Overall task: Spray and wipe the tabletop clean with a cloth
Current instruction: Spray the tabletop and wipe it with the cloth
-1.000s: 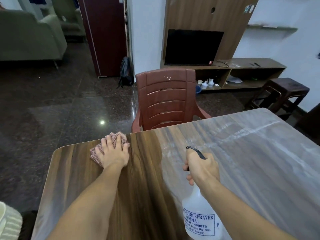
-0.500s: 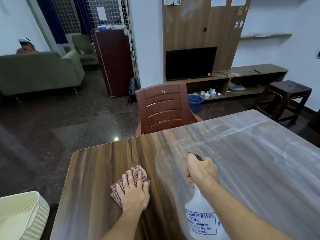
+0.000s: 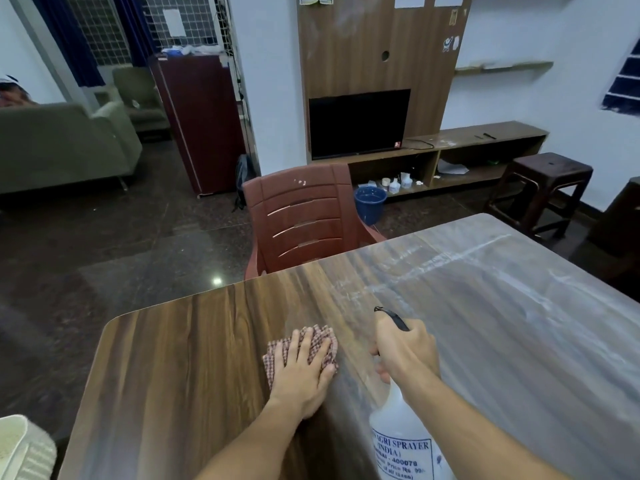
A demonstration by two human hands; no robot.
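Pressing flat, your left hand [image 3: 301, 368] pins the cloth [image 3: 323, 339] to the table [image 3: 173, 375]; your right hand [image 3: 405, 348] grips the spray bottle [image 3: 398, 434] just beside. The hazy stretch lies right and ahead of the cloth, so sweep that way.

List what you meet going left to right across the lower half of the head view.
White basket → left hand pressing the checked cloth → right hand gripping the spray bottle → hazy, streaked tabletop.

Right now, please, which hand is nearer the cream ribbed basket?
Left. The left hand presses the checked cloth right of the basket; the right hand grips the white plastic sprayer farther right.
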